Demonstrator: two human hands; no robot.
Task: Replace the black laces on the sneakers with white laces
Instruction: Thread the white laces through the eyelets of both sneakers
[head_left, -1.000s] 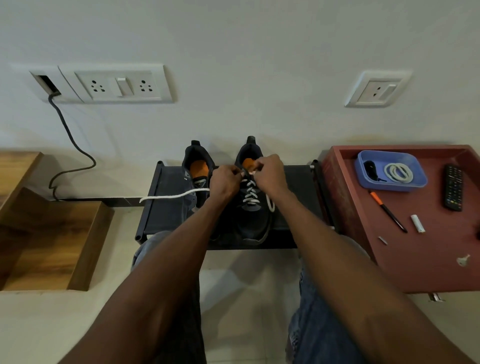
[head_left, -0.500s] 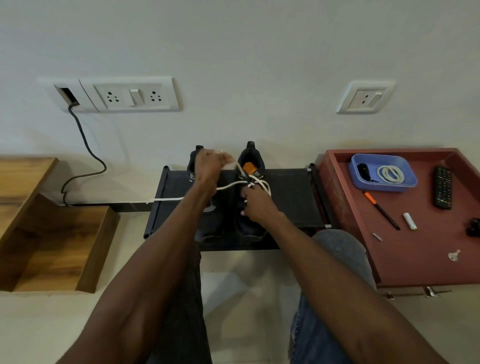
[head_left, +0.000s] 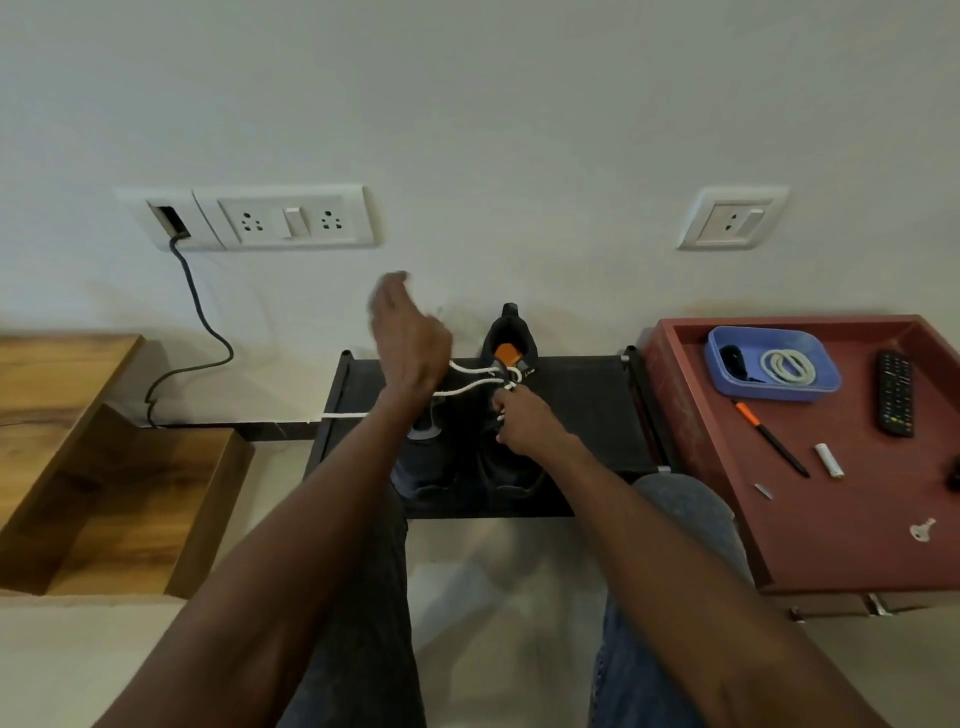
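Note:
Two black sneakers stand side by side on a low black rack (head_left: 582, 405). The right sneaker (head_left: 511, 340) shows an orange insole and carries a white lace (head_left: 475, 385) at its top eyelets. My left hand (head_left: 408, 332) is raised above the left sneaker (head_left: 426, 452), blurred, and holds one strand of that lace, stretched taut from the eyelets. A second strand passes behind my wrist and trails off to the left over the rack's edge. My right hand (head_left: 524, 421) grips the right sneaker over its lacing, fingers curled. My left forearm hides most of the left sneaker.
A red tray table (head_left: 831, 519) on the right holds a blue tray (head_left: 727, 384) with a coiled white lace (head_left: 787, 366) and a black lace (head_left: 732, 358), a remote (head_left: 894, 392), a pen (head_left: 771, 439) and a key (head_left: 922, 530). Wooden steps (head_left: 104, 467) lie to the left.
My left hand has risen up and away from the shoe, drawing the white lace longer through the top eyelets. My right hand dropped from the eyelets onto the right sneaker's lacing.

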